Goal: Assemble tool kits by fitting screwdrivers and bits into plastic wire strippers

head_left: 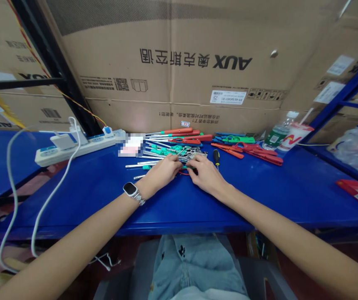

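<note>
My left hand (166, 168), with a watch (130, 189) on the wrist, is closed with its fingertips pinched. Facing it, my right hand (206, 173) is also closed in a pinch, its thumb and fingers bent inward. What they grip is too small and hidden to make out. Behind and under the fingers lies a pile of metal rods (132, 166) with plastic handles, some teal (157, 150), some red (183, 131). Small wire-like metal parts (201, 152) lie just beyond my fingertips. A yellow-and-black screwdriver (216, 157) rests beside my right hand.
Red plastic pieces (265, 156) and green ones (241, 139) lie to the right, near a water bottle (281, 131) and a drink cup (296, 135). A white power strip (88, 143) with cables stands left. Cardboard (179, 87) walls the back of the blue table (179, 208).
</note>
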A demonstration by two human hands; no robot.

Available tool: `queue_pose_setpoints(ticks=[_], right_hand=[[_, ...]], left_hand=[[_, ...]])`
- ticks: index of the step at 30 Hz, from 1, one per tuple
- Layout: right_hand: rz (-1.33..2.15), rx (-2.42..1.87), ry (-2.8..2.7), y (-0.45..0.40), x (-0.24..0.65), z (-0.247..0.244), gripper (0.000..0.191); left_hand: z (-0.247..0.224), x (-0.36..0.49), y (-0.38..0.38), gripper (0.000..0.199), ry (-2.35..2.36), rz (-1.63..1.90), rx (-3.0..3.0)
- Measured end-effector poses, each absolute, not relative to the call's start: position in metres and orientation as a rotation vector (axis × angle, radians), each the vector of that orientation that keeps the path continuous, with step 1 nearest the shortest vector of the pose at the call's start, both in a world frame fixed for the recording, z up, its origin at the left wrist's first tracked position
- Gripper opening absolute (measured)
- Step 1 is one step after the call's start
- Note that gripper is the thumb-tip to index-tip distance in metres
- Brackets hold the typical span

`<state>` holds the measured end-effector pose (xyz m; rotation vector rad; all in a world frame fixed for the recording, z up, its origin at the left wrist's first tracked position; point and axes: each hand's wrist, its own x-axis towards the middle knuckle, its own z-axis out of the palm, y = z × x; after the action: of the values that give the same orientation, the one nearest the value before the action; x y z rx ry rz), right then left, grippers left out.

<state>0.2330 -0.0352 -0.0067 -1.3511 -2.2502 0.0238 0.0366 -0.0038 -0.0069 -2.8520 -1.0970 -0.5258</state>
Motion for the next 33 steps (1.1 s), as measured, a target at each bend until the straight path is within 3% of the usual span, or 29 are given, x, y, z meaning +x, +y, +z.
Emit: queue_pose_setpoints(ticks=[16, 25, 33], right_hand=[[-0.039, -1.44, -2.288, -0.04, 0.227, 0.0, 0.012], [-0.213, -1.376, -2.475, -0.043, 0.229, 0.008, 0.022], [-0.12, -1.273, -2.516, -0.057, 0.243, 0.004, 0.027]], left_hand=[[-0.01, 0.033, -0.001, 0.032, -1.069, -0.494, -2.854], [-0.003, 0.033, -0.008, 0.03, -0.98, -0.423, -2.794], [-0.003, 0.027, -0.013, 0.035, -0.776, -0.339, -2.746]])
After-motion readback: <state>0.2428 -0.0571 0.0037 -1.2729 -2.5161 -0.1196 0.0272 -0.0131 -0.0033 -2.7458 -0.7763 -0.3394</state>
